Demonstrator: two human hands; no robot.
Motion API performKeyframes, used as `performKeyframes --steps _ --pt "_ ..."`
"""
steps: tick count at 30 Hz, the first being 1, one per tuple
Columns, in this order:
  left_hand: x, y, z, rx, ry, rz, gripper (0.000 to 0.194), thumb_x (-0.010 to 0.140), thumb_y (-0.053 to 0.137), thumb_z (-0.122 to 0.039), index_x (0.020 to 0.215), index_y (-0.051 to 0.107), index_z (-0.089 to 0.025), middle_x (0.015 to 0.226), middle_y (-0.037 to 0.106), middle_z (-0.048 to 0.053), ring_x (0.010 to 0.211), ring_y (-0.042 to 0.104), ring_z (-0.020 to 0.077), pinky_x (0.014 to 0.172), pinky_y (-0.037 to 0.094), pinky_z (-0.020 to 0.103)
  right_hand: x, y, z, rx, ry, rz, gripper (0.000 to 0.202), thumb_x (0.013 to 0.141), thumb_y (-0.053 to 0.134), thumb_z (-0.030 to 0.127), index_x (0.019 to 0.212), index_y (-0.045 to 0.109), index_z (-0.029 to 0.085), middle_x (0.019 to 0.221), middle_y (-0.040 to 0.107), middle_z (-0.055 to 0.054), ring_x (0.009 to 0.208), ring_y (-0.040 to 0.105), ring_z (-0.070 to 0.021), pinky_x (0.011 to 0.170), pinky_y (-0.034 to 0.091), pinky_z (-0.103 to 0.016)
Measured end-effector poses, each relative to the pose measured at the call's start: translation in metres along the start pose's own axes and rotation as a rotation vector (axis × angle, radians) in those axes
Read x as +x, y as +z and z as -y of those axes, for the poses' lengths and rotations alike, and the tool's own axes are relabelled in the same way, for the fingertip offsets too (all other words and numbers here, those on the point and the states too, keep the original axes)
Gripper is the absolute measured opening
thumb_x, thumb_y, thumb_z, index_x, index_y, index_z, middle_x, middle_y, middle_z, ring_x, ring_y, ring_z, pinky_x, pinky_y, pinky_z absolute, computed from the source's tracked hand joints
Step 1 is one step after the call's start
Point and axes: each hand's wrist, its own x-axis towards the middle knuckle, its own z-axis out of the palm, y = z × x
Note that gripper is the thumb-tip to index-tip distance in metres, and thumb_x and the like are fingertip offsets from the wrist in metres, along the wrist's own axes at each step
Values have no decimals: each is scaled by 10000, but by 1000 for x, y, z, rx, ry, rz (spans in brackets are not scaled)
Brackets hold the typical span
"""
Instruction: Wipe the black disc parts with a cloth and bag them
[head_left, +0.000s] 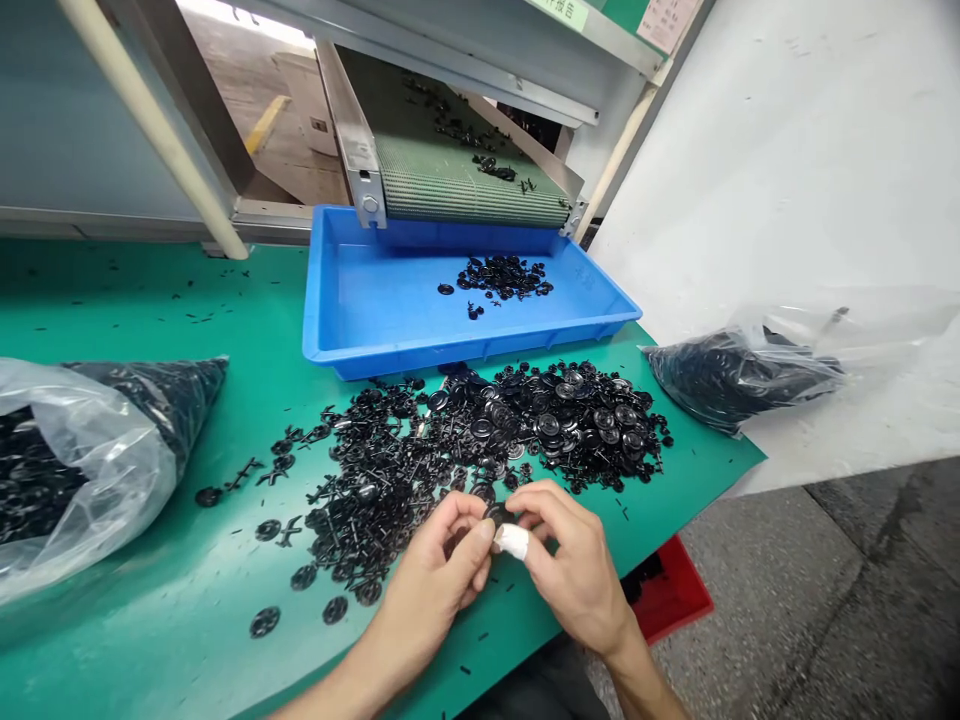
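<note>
The two hands meet at the near edge of a heap of small black parts [555,425] on the green surface [187,645]. The left hand [435,575] and the right hand [574,565] pinch a round black piece [498,514] between their fingertips; fine details of the piece are too small to tell. White tape [513,541] wraps the right thumb. Loose discs lie on the surface to the left of the heap. Just beyond the heap sits a blue tray [375,290] with a smaller cluster of black parts inside, under the end of a green conveyor belt [442,175] carrying more of them. A clear bag [135,480] of black pieces lies at the far left, another bag [742,380] at the right. Below the surface's edge, a red bin [679,600] shows partly.
</note>
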Motion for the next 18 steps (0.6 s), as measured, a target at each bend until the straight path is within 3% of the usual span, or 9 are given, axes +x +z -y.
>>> performKeyframes --steps 3,8,13,18 --pt "-2 1 4 88 34 4 312 851 603 -519 876 534 -216 555 446 -80 473 296 79 435 211 198 2 5 2 41 81 6 282 836 504 69 1013 668 215 792 630 2 627 595 -108 569 502 -205" --pt "-5 -1 8 205 80 3 297 923 480 -515 912 545 -226 548 453 -61 500 332 110 473 259 219 -3 7 5 185 145 59 223 824 498 79 922 656 202 738 638 11 597 610 -108 543 497 -195" --pt "-6 -4 6 389 112 52 296 935 465 -480 821 563 -225 608 389 -51 541 334 126 500 269 238 -8 -2 6 -65 62 147 210 750 492 39 842 594 199 783 598 10 665 556 -112 621 460 -221" --pt "-5 -5 11 577 189 89 298 965 404 -431 780 543 -243 613 422 -49 568 409 142 553 303 253 -11 -6 0 23 79 206 279 730 466 15 909 572 201 738 596 34 623 550 -96 605 441 -205"
